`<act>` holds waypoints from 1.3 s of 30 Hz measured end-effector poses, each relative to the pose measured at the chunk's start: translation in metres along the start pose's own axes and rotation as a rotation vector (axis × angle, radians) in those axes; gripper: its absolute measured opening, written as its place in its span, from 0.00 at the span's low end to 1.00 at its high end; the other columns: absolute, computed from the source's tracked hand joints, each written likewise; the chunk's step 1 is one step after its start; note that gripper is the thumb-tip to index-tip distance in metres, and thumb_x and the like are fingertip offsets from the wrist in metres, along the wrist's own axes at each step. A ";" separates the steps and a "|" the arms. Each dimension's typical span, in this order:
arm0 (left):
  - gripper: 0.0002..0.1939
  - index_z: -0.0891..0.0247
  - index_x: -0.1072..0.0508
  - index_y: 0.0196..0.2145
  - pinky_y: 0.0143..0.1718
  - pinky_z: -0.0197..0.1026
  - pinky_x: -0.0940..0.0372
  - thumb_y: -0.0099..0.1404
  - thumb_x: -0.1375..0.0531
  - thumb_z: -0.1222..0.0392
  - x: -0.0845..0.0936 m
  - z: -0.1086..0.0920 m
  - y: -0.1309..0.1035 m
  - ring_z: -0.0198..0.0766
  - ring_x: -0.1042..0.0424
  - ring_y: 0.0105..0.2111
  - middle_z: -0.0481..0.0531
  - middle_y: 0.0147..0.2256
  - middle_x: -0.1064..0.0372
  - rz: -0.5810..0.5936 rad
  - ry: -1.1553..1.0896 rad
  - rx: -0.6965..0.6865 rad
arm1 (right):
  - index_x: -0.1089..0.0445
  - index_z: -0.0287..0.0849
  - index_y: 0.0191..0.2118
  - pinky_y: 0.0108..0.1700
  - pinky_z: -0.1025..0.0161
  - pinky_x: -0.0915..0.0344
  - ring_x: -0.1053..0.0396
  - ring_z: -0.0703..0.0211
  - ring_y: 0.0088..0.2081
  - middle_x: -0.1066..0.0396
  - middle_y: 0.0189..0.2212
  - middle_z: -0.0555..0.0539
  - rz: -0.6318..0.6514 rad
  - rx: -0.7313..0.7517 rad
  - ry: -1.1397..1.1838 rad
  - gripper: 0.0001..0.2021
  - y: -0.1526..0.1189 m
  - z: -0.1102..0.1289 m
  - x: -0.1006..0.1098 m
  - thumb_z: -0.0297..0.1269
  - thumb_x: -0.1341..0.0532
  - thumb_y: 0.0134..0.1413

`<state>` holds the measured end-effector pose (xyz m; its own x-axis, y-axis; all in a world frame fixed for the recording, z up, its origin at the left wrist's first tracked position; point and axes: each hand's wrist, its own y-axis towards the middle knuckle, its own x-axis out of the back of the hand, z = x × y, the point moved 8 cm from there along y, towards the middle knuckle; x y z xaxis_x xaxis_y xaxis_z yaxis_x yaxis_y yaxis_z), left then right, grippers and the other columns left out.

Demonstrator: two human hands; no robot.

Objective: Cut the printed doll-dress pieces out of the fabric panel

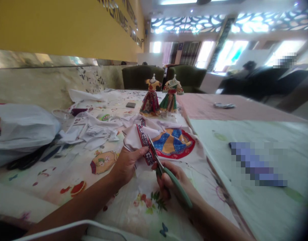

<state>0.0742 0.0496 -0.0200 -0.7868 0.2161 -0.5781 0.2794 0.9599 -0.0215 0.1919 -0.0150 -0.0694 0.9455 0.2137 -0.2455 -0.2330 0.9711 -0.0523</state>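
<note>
White cloth (166,124) printed with a dark, red-edged border strip (143,138) and a blue, yellow and red skirt-shaped pattern (172,143) lies bunched at the middle of the table. My left hand (126,164) pinches the cloth beside the strip, thumb on top. In my right hand (174,182) are green-handled scissors (177,187), fingers wrapped round the handles. Their blades point away from me and lie at the strip's right edge, just right of my left thumb. A cut-out printed piece (103,162) lies left of my left hand.
Two small dressed figures (150,97) (171,97) stand behind the cloth. Paper scraps (96,134) and a white plastic bag (23,130) are at the left. A small grey box (130,105) lies farther back. A pixelated purple object (256,165) is at the right, and a white cable (76,224) crosses the front.
</note>
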 end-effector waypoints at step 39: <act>0.34 0.63 0.26 0.58 0.44 0.47 0.24 0.54 0.26 0.65 0.008 -0.002 0.001 0.48 0.18 0.37 0.56 0.41 0.17 -0.056 0.000 -0.005 | 0.30 0.41 0.46 0.20 0.72 0.43 0.41 0.69 0.17 0.36 0.21 0.57 0.002 -0.048 -0.027 0.35 -0.001 0.001 -0.003 0.67 0.30 0.45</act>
<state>0.0671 0.0523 -0.0225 -0.8014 0.1622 -0.5757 0.2322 0.9714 -0.0496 0.1891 -0.0165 -0.0673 0.9507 0.2187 -0.2199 -0.2446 0.9647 -0.0980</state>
